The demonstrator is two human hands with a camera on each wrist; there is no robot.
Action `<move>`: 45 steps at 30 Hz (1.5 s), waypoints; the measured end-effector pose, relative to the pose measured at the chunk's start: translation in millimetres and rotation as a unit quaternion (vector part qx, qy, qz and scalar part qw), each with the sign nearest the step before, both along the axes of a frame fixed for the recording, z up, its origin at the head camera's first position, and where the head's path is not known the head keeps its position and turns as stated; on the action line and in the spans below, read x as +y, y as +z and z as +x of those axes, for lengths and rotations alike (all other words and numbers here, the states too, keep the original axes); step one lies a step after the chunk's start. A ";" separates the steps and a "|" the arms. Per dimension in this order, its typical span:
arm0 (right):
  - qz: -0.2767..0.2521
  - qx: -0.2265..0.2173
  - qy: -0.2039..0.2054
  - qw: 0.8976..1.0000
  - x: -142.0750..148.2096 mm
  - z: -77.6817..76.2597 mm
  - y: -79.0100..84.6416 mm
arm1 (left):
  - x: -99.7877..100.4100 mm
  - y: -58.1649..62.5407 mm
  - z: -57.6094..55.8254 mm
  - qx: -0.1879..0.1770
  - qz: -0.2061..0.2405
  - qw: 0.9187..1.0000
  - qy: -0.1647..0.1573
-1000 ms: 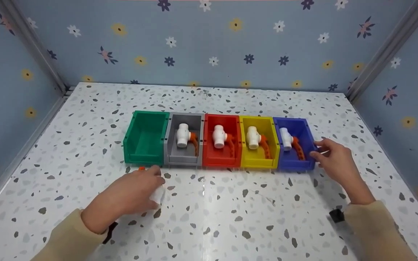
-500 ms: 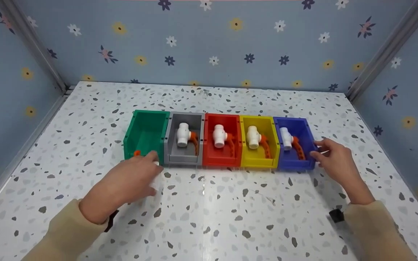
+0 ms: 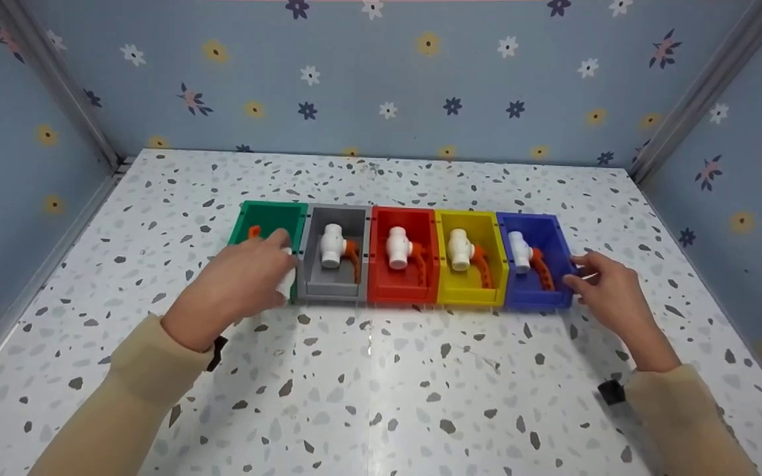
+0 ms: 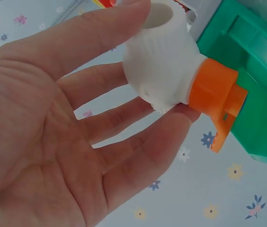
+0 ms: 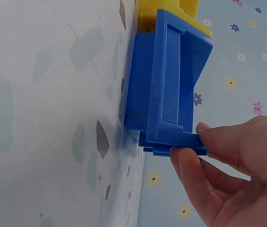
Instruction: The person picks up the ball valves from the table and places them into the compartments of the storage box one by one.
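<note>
My left hand [image 3: 232,284] pinches a white ball valve [image 4: 164,56] with an orange handle [image 4: 214,90] between thumb and fingers. It is over the front of the green bin [image 3: 272,215], covering much of that bin in the head view. At the row's other end, my right hand [image 3: 609,291] pinches the side wall of the blue bin [image 5: 164,85] between thumb and fingers. Similar white valves with orange handles lie in the other bins: one valve [image 3: 332,246] in grey, one valve [image 3: 397,248] in red, one valve [image 3: 460,250] in yellow, one valve [image 3: 520,252] in blue.
The grey bin [image 3: 335,291], red bin [image 3: 402,293] and yellow bin [image 3: 471,297] stand side by side between the green and blue ones. All sit on a speckled white table [image 3: 421,396]. Flower-patterned walls [image 3: 381,73] enclose its back and sides.
My left hand has moved forward, carrying the ball valve from the table in front of the green bin to over it. My right hand has stayed at the blue bin.
</note>
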State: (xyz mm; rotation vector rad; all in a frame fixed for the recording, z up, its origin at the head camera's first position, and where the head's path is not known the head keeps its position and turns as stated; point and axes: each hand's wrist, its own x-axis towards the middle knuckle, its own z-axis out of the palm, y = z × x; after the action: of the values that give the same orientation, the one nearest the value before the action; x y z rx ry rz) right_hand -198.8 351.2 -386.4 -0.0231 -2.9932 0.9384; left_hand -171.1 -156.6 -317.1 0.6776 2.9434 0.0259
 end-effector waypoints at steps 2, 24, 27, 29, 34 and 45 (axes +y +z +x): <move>0.001 0.006 0.001 1.000 -0.4 -0.1 0.6 | -3.1 -0.9 -8.1 -0.001 0.003 1.000 0.003; 0.004 -0.010 -0.002 1.000 0.5 0.2 1.8 | -14.0 -12.1 -62.5 -0.061 -0.008 0.996 0.058; 0.002 -0.014 -0.003 1.000 -0.1 0.2 1.6 | -12.8 -14.7 -66.3 -0.065 -0.002 0.996 0.067; 0.001 -0.015 -0.003 1.000 -0.6 0.1 1.5 | -12.2 -17.3 -68.4 -0.068 0.001 0.995 0.072; 0.003 0.002 0.005 1.000 -0.1 0.3 0.9 | -10.4 -22.4 -72.5 -0.078 -0.001 0.994 0.083; -0.003 0.005 0.008 1.000 -0.9 0.1 0.0 | -13.2 -28.7 -76.9 -0.126 0.017 0.986 0.107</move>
State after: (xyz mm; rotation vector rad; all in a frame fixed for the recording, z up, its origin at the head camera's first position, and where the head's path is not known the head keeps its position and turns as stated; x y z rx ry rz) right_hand -198.7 350.2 -386.4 0.0068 -2.9857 0.9462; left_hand -248.0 -169.8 -345.9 0.3301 2.7590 0.1688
